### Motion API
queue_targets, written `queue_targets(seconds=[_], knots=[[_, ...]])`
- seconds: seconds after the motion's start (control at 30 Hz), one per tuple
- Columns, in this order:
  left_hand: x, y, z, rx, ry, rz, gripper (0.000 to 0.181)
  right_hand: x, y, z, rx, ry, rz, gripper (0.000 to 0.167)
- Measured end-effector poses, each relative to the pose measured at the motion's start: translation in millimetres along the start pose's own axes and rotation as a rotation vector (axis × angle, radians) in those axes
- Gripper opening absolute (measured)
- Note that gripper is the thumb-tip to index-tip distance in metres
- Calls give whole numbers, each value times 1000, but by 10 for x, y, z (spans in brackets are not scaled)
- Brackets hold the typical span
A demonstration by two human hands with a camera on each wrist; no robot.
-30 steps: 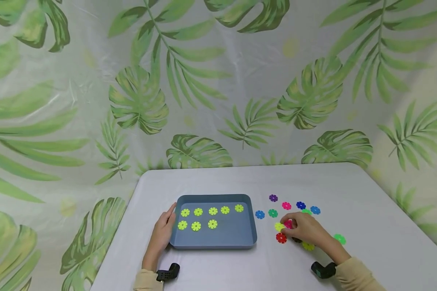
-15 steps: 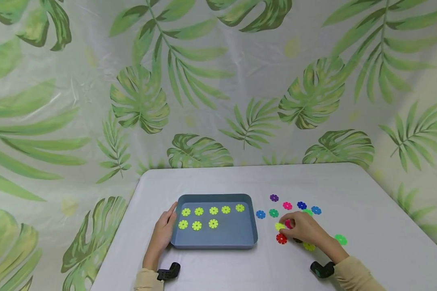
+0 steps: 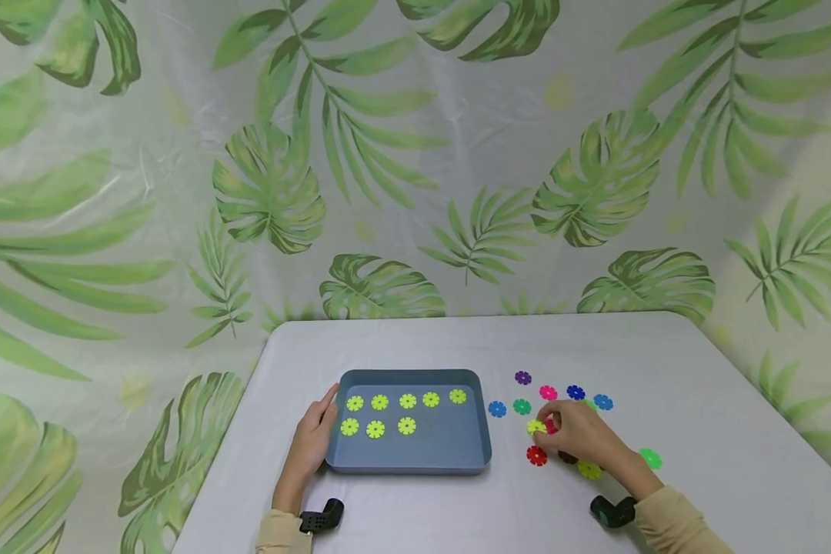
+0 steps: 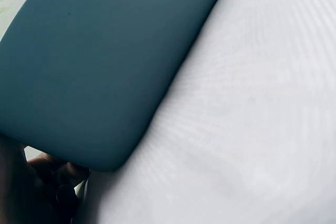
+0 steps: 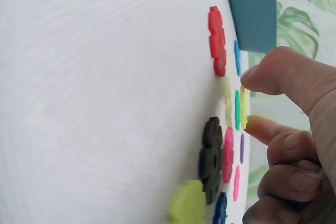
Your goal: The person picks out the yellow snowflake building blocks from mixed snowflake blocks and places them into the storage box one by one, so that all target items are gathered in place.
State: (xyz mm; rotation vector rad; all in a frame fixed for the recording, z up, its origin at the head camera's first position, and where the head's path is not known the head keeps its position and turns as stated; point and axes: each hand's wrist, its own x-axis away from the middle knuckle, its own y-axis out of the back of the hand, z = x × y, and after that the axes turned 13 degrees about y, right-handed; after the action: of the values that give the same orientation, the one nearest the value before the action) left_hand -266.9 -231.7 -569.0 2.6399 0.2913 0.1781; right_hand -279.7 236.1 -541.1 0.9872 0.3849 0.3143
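My left hand (image 3: pixel 313 435) rests against the left wall of a blue-grey tray (image 3: pixel 443 454), fingers stretched along its outside. In the left wrist view the wall of the tray (image 4: pixel 105 66) covers most of the fingers. Several yellow-green notched flower discs lie in the tray in two rows. On the right, my right hand (image 3: pixel 582 435) pinches a yellow flower disc (image 3: pixel 536 426) between thumb and index finger. The right wrist view shows this disc (image 5: pixel 243 107) edge-on, raised off the table. A red disc (image 3: pixel 536 455) and a pink disc (image 3: pixel 551 425) lie close by.
Loose discs lie around the right hand: purple (image 3: pixel 522 378), blue (image 3: pixel 497 409), green (image 3: pixel 522 406), dark blue (image 3: pixel 575 392), and light green (image 3: pixel 650 458). A black disc (image 5: pixel 211 161) and a yellow-green disc (image 3: pixel 589 469) lie under the hand. A leaf-print curtain (image 3: pixel 388 192) stands behind the white table (image 3: pixel 415 515).
The pinched yellow disc has come up slightly off the table with my right hand. My left hand and the tray keep their place; the view shifts a little.
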Motion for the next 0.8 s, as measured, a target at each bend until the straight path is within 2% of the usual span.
queue_targets(seconds=[0.27, 0.4, 0.8], knots=[[-1, 7, -2, -3, -1, 2, 44, -78, 56, 74, 10, 39, -39, 23], [2, 5, -7, -5, -3, 3, 45, -143, 93, 139, 2, 94, -66, 21], [-4, -10, 9, 9, 8, 10, 45, -428, 89, 502, -21, 220, -56, 21]])
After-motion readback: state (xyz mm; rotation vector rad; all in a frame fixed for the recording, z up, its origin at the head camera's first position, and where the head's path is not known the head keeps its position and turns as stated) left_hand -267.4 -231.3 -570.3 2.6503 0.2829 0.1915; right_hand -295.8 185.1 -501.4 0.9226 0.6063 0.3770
